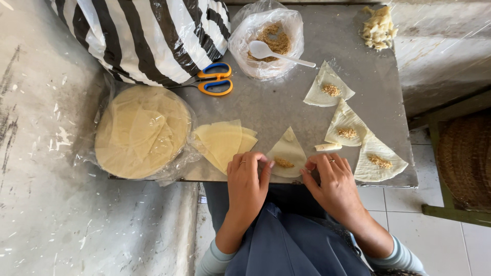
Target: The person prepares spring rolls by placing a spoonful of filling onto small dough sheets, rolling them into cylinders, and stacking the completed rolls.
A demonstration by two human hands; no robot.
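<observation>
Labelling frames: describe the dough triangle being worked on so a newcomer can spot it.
On the grey metal tabletop, look at the near edge, between the left hand and right hand. The pale triangular dough sheet with crumbly brown filling lies there; unlike three similar filled triangles on the right, both hands touch it.

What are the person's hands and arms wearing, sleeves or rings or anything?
Both arms have light grey-blue long sleeves pushed up to about the elbow. The left hand has a thin ring on one finger, and the right hand also wears a ring. No gloves or watches are visible.
</observation>
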